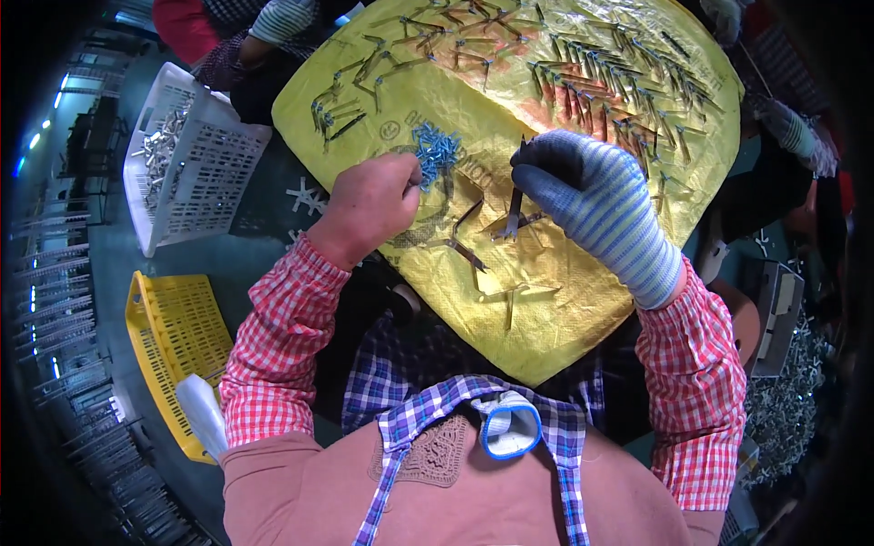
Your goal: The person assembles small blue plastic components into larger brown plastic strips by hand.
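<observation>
My bare left hand (373,202) is closed with its fingertips at the edge of a heap of small blue pieces (435,153), possibly pins or screws. What its fingers hold, if anything, is hidden. In a blue-and-white striped glove, my right hand (594,202) pinches a narrow dark metal strip (515,211), which points down toward the yellow woven sheet (437,305). Just below it lie several loose metal pieces, among them a bent strip (468,218) and a three-armed piece (515,295).
Rows of joined metal pieces (601,82) cover the far right of the sheet. At left stand a white basket (205,164) of metal parts and a yellow basket (182,332). Another person's gloved hand (284,20) is at the far left, another (787,127) at right.
</observation>
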`<state>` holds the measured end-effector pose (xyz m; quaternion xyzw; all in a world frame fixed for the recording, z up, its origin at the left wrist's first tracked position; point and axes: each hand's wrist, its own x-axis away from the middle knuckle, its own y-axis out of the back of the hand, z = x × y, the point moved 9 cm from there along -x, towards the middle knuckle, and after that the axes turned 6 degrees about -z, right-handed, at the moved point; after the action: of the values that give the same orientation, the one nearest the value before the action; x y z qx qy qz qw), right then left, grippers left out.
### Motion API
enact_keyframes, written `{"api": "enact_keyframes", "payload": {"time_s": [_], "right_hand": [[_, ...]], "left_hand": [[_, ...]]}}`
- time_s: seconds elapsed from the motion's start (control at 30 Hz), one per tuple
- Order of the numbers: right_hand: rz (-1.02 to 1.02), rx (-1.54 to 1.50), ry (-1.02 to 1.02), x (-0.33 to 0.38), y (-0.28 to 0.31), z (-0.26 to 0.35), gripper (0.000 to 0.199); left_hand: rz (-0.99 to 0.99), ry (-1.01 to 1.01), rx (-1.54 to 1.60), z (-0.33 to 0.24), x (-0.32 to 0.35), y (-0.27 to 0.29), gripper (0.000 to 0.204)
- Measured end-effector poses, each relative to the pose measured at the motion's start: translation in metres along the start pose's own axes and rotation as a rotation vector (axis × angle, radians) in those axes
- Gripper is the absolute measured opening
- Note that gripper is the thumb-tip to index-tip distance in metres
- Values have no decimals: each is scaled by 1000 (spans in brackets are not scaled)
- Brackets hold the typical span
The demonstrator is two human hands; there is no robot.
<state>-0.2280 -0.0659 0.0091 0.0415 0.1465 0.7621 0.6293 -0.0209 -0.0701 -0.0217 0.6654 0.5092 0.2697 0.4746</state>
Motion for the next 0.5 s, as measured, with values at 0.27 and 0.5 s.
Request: {"api": "enact_keyframes", "payload": {"time_s": [0.27, 0.5], "right_hand": [[7, 94, 69, -1, 1, 4, 26], [104, -2, -221, 3, -9, -18, 22]], "left_hand": [[-16, -44, 68, 0, 1, 2, 10], [5, 73, 239, -4, -2, 18, 12]]}}
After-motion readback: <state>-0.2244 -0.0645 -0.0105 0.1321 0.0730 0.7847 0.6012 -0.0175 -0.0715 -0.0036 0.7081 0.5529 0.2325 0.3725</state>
